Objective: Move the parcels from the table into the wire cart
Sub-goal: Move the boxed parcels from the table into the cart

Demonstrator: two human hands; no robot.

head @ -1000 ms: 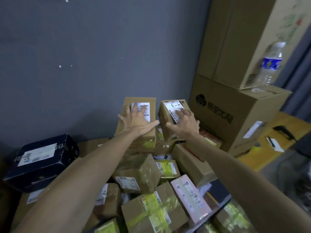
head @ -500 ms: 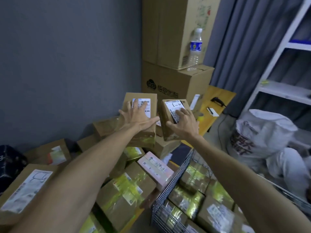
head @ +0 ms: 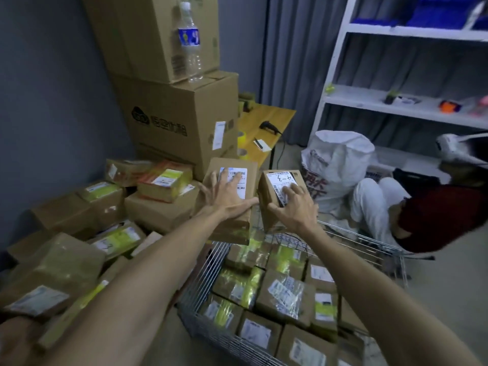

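While both hang above the far end of the wire cart (head: 211,262), the left grip (head: 227,196) clasps the larger parcel (head: 229,228), fingers spread over its label. The right grip (head: 295,207) clutches the smaller parcel (head: 265,191) just beside it.

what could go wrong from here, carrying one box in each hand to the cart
1. The left hand holds the larger parcel alone, fingers spread over its labelled face; it could slip on the way in.
2. The wire cart already shows a tightly packed layer of parcels, so the smaller parcel in the right hand may land tilted on top.
3. A person sits on the floor just beyond the cart; an overshoot could hit them.
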